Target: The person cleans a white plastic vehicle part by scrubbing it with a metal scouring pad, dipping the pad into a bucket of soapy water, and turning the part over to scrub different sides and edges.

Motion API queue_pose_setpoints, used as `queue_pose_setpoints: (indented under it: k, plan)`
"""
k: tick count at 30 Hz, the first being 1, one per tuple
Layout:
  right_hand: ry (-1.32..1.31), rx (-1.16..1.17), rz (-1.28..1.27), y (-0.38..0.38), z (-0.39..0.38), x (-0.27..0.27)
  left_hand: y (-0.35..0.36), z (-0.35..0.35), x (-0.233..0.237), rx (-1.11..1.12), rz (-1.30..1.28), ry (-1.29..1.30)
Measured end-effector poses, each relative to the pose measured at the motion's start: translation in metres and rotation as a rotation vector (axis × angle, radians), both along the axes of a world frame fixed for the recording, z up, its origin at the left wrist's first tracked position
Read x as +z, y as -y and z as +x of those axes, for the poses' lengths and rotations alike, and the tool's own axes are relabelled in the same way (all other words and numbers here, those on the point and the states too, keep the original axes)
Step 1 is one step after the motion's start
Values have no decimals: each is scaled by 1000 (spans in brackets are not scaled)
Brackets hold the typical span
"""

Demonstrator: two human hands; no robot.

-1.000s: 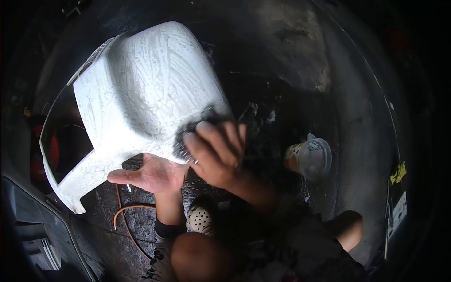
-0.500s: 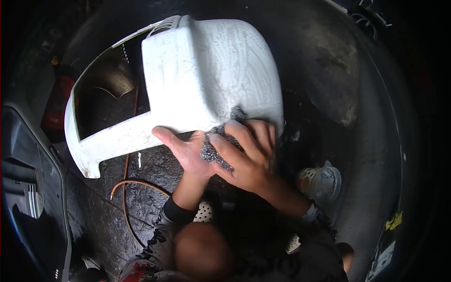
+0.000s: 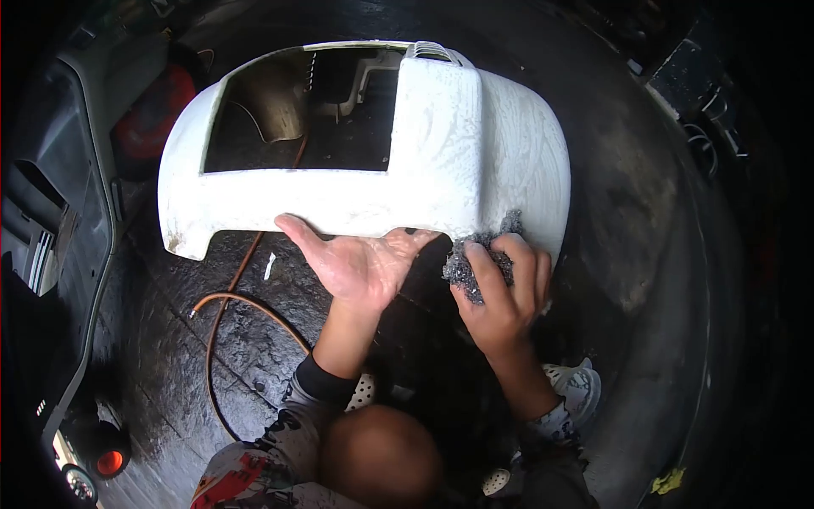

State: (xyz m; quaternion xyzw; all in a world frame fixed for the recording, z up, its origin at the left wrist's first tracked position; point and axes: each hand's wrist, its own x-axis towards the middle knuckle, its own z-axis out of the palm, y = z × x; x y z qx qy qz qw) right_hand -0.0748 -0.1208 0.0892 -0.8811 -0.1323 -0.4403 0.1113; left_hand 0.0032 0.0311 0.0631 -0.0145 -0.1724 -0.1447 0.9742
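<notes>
A white, curved body panel (image 3: 437, 127) with a large rectangular opening stands in front of me, streaked with wet, cloudy residue on its right part. My left hand (image 3: 356, 267) is palm up under its lower edge, thumb stretched out to the left; the other fingers go behind the panel and are partly hidden. My right hand (image 3: 509, 297) is closed around a grey, glittery scouring pad (image 3: 460, 270) and presses it on the panel's lower right corner.
An orange-brown hose (image 3: 246, 299) curls over the wet dark floor (image 3: 170, 356). A translucent perforated container (image 3: 578, 388) stands beside my right forearm. On the left are a dark grey panel (image 3: 106, 191) and a red object (image 3: 157, 119). A yellow scrap (image 3: 668, 481) lies at lower right.
The panel has turned clockwise, so its lower bar is now nearly level. My right hand, with the pad, has moved right, away from my left hand, which stays under the edge.
</notes>
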Motion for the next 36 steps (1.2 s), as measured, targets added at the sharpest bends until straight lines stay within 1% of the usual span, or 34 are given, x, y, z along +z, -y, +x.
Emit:
queue_pose_setpoints:
  k: [2, 3, 4, 6, 7, 8, 10, 12, 15, 16, 18, 19, 20, 21, 22, 23, 24, 25, 28, 29, 30, 32, 33, 34, 35, 36]
  plan:
    - [62, -4, -4, 1, 5, -9, -11, 5, 5, 54, 40, -48]
    - [76, -9, -13, 2, 6, -10, -16, 10, 8, 173, 156, -127]
    - [76, -5, -9, 2, 7, -11, -18, 11, 13, 390, 370, -159]
    - [83, -53, -36, 7, 12, -10, -28, 17, 18, 467, 347, -213]
    - [108, -42, -50, 11, 13, -6, -35, 16, 21, 346, 98, -99]
    - [114, -48, -50, 14, 16, -3, -33, 17, 23, 341, 97, -93]
    - [159, -35, -103, 18, 22, 7, -27, 17, 26, 224, -13, 100]
    - [160, -54, -131, 17, 28, 24, -18, 16, 27, 188, -42, 110]
    - [195, -4, -139, 7, 41, 39, -3, 12, 34, 128, -98, 105]
    - [196, -10, -148, -2, 45, 40, 3, 12, 37, 121, -106, 106]
    - [236, 47, -137, -22, 51, 39, 12, 9, 42, 191, -28, 161]
    - [221, 99, -139, -33, 53, 40, 14, 13, 39, 117, -72, 212]
    - [204, 151, -138, -43, 53, 41, 14, 18, 34, 144, -13, 201]
    - [180, 207, -163, -47, 54, 34, 10, 20, 35, 103, -95, 275]
    - [164, 186, -155, -42, 51, 33, 10, 23, 35, 55, -173, 337]
    - [127, 220, -191, -31, 50, 36, 10, 25, 37, 41, -172, 330]
    - [91, 262, -231, -20, 49, 39, 9, 24, 40, 58, -131, 336]
    - [106, 220, -275, -9, 45, 39, 8, 22, 40, 79, -90, 339]
    - [86, 222, -323, -7, 43, 47, 17, 24, 35, 88, -87, 348]
    - [81, 280, -367, -15, 46, 49, 22, 26, 34, 90, -118, 389]
    - [1, 372, -391, -31, 47, 55, 28, 31, 27, 122, -122, 429]
    - [-15, 475, -420, -42, 54, 61, 10, 36, 26, 141, -34, 503]
    - [-19, 468, -405, -38, 54, 62, 9, 40, 26, 146, -25, 545]
    - [-20, 442, -431, -27, 50, 64, 5, 34, 27, 144, -14, 537]
    - [-20, 419, -461, -14, 46, 66, 1, 25, 28, 159, -32, 413]
    - [-8, 348, -487, 3, 42, 68, -2, 21, 31, 173, -52, 295]
